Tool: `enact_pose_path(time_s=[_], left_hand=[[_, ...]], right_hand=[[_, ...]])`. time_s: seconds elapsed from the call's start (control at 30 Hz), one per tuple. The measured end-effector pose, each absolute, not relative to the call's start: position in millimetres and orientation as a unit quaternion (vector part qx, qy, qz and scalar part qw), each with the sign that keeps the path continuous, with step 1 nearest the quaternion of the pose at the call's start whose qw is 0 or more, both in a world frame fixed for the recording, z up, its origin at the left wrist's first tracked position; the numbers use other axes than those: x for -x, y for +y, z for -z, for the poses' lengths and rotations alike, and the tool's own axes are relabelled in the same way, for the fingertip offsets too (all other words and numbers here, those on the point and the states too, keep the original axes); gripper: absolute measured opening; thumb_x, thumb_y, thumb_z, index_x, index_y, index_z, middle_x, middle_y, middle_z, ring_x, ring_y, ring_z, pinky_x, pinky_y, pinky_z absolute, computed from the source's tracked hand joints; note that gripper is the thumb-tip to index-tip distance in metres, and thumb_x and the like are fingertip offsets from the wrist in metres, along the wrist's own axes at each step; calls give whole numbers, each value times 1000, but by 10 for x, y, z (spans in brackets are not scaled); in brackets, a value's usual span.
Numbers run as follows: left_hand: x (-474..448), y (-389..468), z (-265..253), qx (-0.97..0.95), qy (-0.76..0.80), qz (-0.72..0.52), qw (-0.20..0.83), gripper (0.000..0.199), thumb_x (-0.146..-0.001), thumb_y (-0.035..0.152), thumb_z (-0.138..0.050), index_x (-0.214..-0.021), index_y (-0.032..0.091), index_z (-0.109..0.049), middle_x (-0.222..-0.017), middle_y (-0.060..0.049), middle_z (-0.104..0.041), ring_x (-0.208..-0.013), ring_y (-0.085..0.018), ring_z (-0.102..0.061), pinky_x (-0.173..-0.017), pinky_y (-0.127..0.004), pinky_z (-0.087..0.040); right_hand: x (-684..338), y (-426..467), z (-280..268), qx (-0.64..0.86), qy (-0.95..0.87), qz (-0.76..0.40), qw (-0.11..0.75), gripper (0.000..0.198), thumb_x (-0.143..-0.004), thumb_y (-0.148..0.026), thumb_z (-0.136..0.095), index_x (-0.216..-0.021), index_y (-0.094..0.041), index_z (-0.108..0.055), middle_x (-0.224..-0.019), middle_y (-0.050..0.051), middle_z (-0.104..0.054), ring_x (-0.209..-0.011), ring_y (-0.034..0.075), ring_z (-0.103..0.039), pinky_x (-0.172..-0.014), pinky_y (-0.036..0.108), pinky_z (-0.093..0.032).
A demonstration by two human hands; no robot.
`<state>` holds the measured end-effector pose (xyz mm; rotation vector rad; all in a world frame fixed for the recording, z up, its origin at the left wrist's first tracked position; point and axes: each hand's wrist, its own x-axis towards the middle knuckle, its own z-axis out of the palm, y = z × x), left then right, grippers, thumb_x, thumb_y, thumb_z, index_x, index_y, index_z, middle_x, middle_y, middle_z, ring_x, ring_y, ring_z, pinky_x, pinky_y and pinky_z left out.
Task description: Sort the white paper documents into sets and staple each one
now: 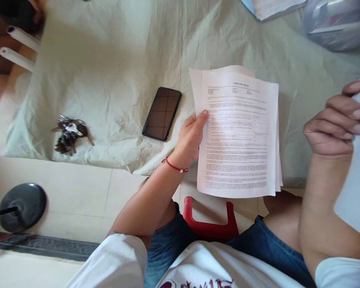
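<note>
My left hand, with a red string bracelet at the wrist, grips a stack of printed sheets by its left edge, thumb on top. "Overleaf Notes" heads the top page, above small print and a table. The stack is held over the front edge of the cloth-covered table. At the right edge of the view, my right hand is raised, its fingers curled round a white sheet of paper that runs out of frame. Left of the stack lies a black smartphone, screen dark.
A bunch of keys lies on the pale green tablecloth at left. Papers and a clear plastic container stand at the back right. Below are a red stool and a round black base. Another person's arm shows at upper left.
</note>
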<state>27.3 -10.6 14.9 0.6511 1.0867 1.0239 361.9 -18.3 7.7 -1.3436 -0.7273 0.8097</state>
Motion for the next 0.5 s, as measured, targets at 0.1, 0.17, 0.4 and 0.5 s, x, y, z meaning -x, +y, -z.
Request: enact_pose_path(time_s=[0.1,0.17,0.4,0.5], left_hand=[[-271,-112,-158,-290,480,-460,688,33,-95,53,-89,-106,22,-83,-118,-12,-90,-131,-35,-82,-113,-49,-67],[-270,-112,-153,-290,478,-461,689,34,-95,54,-89,-106,23,-83,-117,-12,-90,-130,-35,-82,-113,-49,-68],[-282,-98,-134,-287,484,-459,688,32,-97,53,-87,-107,23,-84,-117,-11,-90,-132,-35,-81,-112,-47,-67],[-288,-105,-166,-294,480,-458,688,29,-99,50,-86,-108,23,-84,-117,-11,-90,-132,-34,-81,-114,-47,-66]], right_hand=[[-3598,-215,-22,573,-294,-364,673,26,-96,-62,-60,-95,-39,-72,-65,-2,-42,-45,18,-42,-40,33,-42],[-3591,-238,5,571,-313,-368,664,25,-91,-64,-65,-88,-39,-66,-58,-7,-23,-39,16,-19,-35,34,-28],[-3471,-264,-131,566,-289,-382,671,18,-78,-47,-66,-71,-36,-55,-53,-14,14,-51,11,33,-31,35,12],[-3411,-236,-187,559,-269,-383,685,24,-79,-53,-62,-66,-35,-52,-50,-16,19,-54,8,43,-33,37,24]])
